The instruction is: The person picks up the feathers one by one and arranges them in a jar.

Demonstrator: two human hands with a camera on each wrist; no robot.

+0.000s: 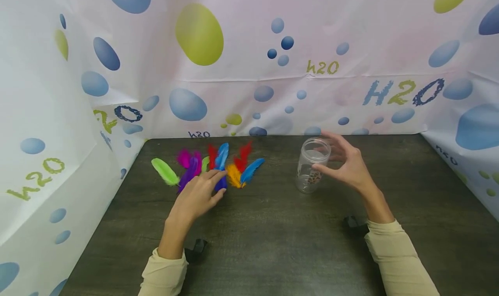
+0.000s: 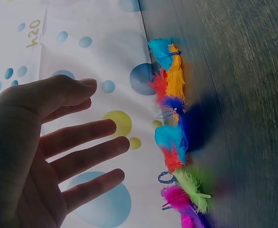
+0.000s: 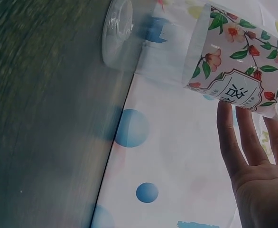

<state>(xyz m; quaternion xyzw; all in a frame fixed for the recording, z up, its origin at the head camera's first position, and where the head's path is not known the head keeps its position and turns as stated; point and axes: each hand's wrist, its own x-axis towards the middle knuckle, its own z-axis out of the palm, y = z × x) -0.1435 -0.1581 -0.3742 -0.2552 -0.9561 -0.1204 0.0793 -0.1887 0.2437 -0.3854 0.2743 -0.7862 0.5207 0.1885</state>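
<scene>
A row of coloured feathers lies on the dark table, among them a green feather (image 1: 165,171), an orange feather (image 1: 234,176) and a blue feather (image 1: 252,170). Over the purple and dark blue ones hovers my left hand (image 1: 199,194), its fingers spread and holding nothing; it hides part of them. A clear jar (image 1: 306,181) stands upright to the right of the feathers, with a flowered label (image 3: 238,57). Around its right side is my right hand (image 1: 348,164), thumb in front and fingers spread behind. Whether the fingertips touch the jar is unclear.
A white sheet (image 1: 241,40) printed with blue and green bubbles hangs behind the table (image 1: 273,239) and along both sides. Small black straps (image 1: 196,247) show at the wrists.
</scene>
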